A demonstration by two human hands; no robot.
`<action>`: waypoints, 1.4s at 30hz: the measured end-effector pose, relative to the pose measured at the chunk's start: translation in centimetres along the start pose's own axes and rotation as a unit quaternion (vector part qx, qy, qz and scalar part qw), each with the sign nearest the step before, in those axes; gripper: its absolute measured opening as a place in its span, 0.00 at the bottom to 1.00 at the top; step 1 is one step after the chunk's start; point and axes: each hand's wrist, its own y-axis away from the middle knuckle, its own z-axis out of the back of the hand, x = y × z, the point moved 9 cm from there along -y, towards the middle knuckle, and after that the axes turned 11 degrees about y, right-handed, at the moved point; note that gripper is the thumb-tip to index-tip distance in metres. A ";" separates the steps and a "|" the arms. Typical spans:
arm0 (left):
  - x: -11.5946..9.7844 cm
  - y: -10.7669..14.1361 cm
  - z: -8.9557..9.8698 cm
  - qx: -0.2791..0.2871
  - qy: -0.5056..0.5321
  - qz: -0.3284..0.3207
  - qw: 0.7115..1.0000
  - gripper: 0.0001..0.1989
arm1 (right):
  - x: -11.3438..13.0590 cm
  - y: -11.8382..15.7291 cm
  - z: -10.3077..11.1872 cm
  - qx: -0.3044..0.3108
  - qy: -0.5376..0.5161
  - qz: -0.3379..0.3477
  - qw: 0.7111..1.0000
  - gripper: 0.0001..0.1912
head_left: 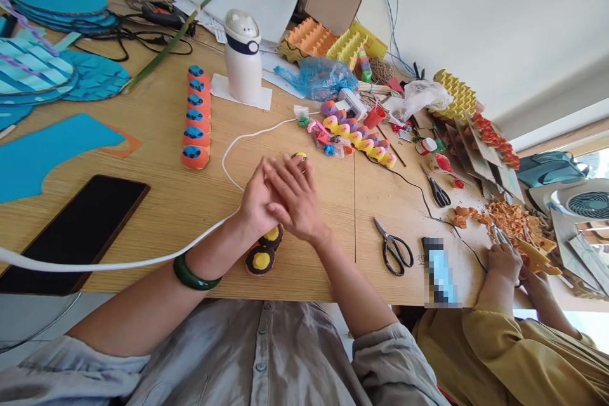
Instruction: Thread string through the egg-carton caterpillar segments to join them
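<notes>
My left hand (257, 201) and my right hand (299, 200) are pressed palm to palm above the table. The right hand's fingers lie across the left palm, and whatever is between the palms is hidden. Beneath them is a strip of egg-carton cups (261, 260) with black discs and yellow middles; my hands cover much of it. To the left stands an orange egg-carton strip (194, 139) decorated with blue and black pieces. Right of my hands lie black-handled scissors (397, 254), partly open.
A black tablet (76, 228) and a white cable (157, 262) lie to the left. Behind stands a white lidded container (243, 70). Painted carton strips (359, 136) and craft supplies sit at the back right. A co-worker's hands (507, 263) work among orange scraps (516, 225).
</notes>
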 end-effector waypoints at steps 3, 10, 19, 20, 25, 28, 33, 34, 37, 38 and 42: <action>0.1 0.8 0.4 -0.069 0.073 0.079 0.992 0.22 | -3.2 -0.2 1.7 -0.068 -0.064 -0.049 0.994 0.34; -4.2 2.0 5.6 -0.197 0.012 -0.026 0.980 0.09 | -11.5 4.5 0.7 -0.212 -0.325 -0.378 0.841 0.29; -3.0 1.9 7.4 -0.185 -0.258 -0.062 0.946 0.17 | -11.3 6.8 -5.1 -0.115 -0.505 -0.455 0.724 0.33; -2.6 1.7 7.0 -0.176 -0.260 -0.059 0.948 0.16 | -11.3 6.8 -5.1 -0.115 -0.506 -0.450 0.726 0.33; -2.9 0.5 6.9 -0.174 -0.228 -0.083 0.954 0.12 | -11.8 7.6 -5.0 -0.115 -0.501 -0.448 0.731 0.33; -4.0 -0.3 6.7 -0.181 -0.187 -0.106 0.960 0.09 | -12.2 7.7 -4.4 -0.119 -0.469 -0.454 0.749 0.31; -3.2 -2.0 3.3 -0.107 -0.054 -0.063 0.991 0.09 | -11.5 5.4 -0.5 -0.164 -0.344 -0.368 0.848 0.17; -2.8 -2.2 2.5 -0.085 -0.030 -0.046 0.995 0.11 | -11.0 4.9 0.6 -0.184 -0.306 -0.333 0.872 0.14; -1.7 -2.2 1.2 -0.036 0.005 -0.006 0.999 0.17 | -8.9 3.9 2.6 -0.228 -0.200 -0.223 0.926 0.11; -1.4 -2.1 1.1 -0.026 0.009 0.003 1.000 0.19 | -8.2 3.7 2.7 -0.224 -0.173 -0.197 0.939 0.12; -0.4 -1.2 1.0 -0.001 -0.008 0.026 1.000 0.22 | -6.7 3.6 1.4 -0.173 -0.116 -0.162 0.965 0.12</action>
